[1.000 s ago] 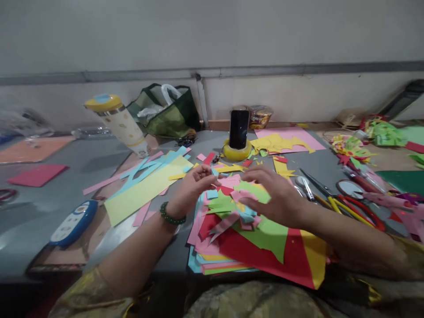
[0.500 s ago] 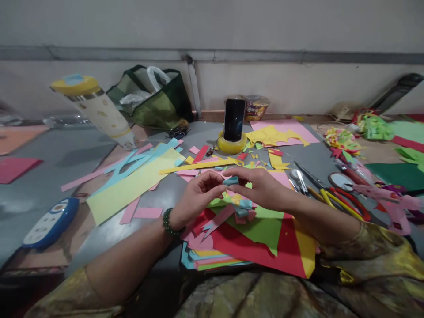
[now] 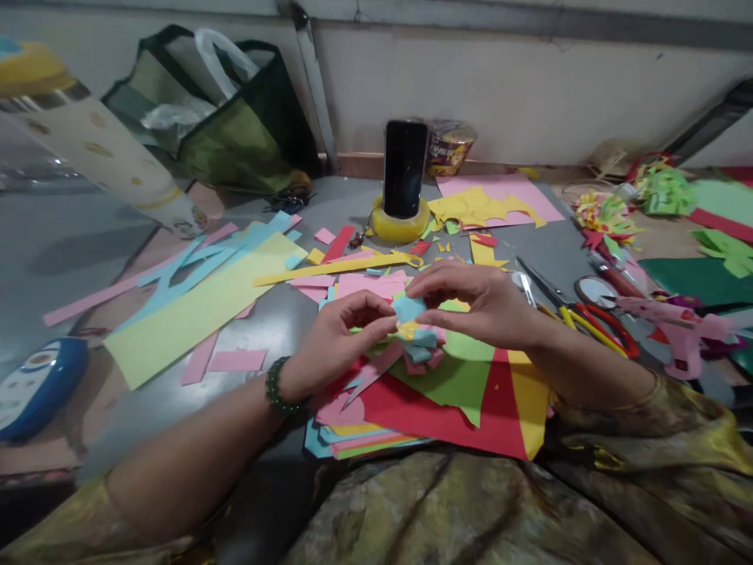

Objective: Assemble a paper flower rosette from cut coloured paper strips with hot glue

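Between my two hands is a small light-blue paper piece (image 3: 410, 308), its flat face showing. My left hand (image 3: 347, 333), with a dark green bead bracelet (image 3: 275, 386) at the wrist, pinches its left side with thumb and fingers. From the right, my right hand (image 3: 478, 304) has thumb and fingertips closed on the piece's other side. Just below lie folded blue, pink and yellow paper pieces (image 3: 420, 345) on a green sheet (image 3: 456, 384). Under that sheet is a red sheet (image 3: 429, 420) on a stack of coloured paper.
A phone (image 3: 405, 169) stands in a yellow holder (image 3: 401, 224). Scissors (image 3: 544, 282) and a pink glue gun (image 3: 676, 326) lie right. Paper strips (image 3: 205, 286), a blue-and-white device (image 3: 41, 384), a bottle (image 3: 100, 149) and a green bag (image 3: 252, 118) are left.
The view has tipped downward and closer. The blue piece between my fingers has turned from a narrow edge to a broader flat face.
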`<state>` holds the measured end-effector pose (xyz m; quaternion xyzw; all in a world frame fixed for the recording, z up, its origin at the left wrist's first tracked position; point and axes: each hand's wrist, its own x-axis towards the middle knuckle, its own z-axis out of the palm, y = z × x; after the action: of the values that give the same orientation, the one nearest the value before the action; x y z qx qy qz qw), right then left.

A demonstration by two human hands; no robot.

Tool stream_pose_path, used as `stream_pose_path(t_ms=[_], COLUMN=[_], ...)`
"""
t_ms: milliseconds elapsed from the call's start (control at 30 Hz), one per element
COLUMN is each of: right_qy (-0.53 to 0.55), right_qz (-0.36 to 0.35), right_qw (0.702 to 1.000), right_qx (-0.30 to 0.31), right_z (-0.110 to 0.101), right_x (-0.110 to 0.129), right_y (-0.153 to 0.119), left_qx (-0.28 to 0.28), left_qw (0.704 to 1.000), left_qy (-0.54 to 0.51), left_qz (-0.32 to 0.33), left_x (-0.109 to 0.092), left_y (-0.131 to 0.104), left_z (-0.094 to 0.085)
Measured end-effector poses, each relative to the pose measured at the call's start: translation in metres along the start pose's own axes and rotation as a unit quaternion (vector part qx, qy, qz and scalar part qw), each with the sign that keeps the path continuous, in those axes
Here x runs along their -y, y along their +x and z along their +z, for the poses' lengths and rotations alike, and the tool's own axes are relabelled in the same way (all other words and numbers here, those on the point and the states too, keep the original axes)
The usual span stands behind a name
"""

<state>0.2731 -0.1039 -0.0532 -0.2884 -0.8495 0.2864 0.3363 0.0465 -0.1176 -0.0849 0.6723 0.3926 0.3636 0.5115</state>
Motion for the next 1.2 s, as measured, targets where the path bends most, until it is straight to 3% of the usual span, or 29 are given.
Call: stream_pose_path(t_ms=[67, 133, 200, 300, 900, 1200], right_qy=[-0.004, -0.022, -0.040, -0.059, -0.171, -0.178], right_qz=[0.038, 0.065, 0.081, 0.087, 0.047, 0.044], right_qw=[0.999, 0.998, 0.996, 0.994, 0.980, 0.977], right_qx=[-0.003, 0.007, 0.023, 0.038, 0.088, 0.113], right_z=[-0.002, -0.003, -0.002, 0.000, 0.005, 0.002], right_x=[-0.007, -0.015, -0.022, -0.028, -0.032, -0.035], right_y=[-0.006, -0.012, -0.017, -0.021, -0.025, -0.023], left_qx=[0.024, 0.071, 0.112, 0.134, 0.134, 0.138], left_qw=[0.980, 0.930, 0.889, 0.864, 0.849, 0.849], left_qy=[0.170, 0.321, 0.407, 0.457, 0.479, 0.477], left_qz=[0.099, 0.165, 0.177, 0.163, 0.180, 0.179], left_x=[0.004, 0.009, 0.013, 0.015, 0.017, 0.018], left_y=[-0.001, -0.001, -0.002, -0.003, -0.004, -0.005], left_z=[0.000, 0.000, 0.002, 0.003, 0.005, 0.005])
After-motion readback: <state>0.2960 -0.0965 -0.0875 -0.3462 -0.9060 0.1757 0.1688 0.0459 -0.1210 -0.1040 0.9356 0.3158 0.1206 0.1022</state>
